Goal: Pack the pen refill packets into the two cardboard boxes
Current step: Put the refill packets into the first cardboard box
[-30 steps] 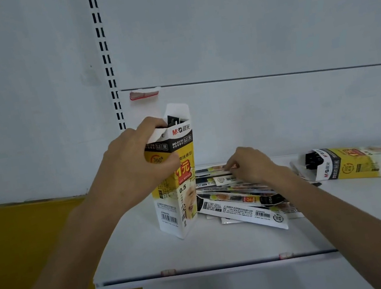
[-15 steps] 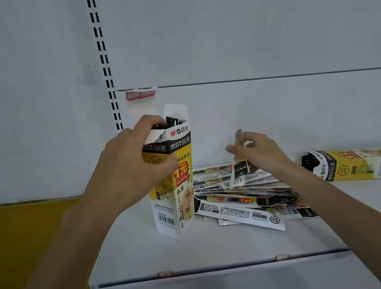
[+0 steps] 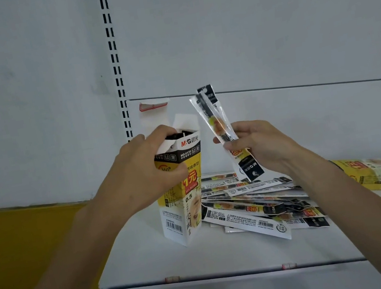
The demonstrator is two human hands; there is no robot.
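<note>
The upright box (image 3: 187, 190) carries a red "M&G" logo near its top, with Chinese characters beside it. Below that, a black band reads "MG-6139" and "0.5". The yellow face shows "360°", a large red "1元", and "0.5" again lower down, with a barcode near the bottom. The packet (image 3: 222, 129) held in the right hand (image 3: 263, 147) shows "M&G" upside down on its black lower end. The pile of packets (image 3: 257, 206) and the lying box (image 3: 376, 173) show barcodes; their small print is too blurred to read.

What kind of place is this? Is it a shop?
Probably a shop, likely a stationery aisle: a white shelf beside a slotted wall rail, red label clips on its front edge, and a printed box marked with a price.
</note>
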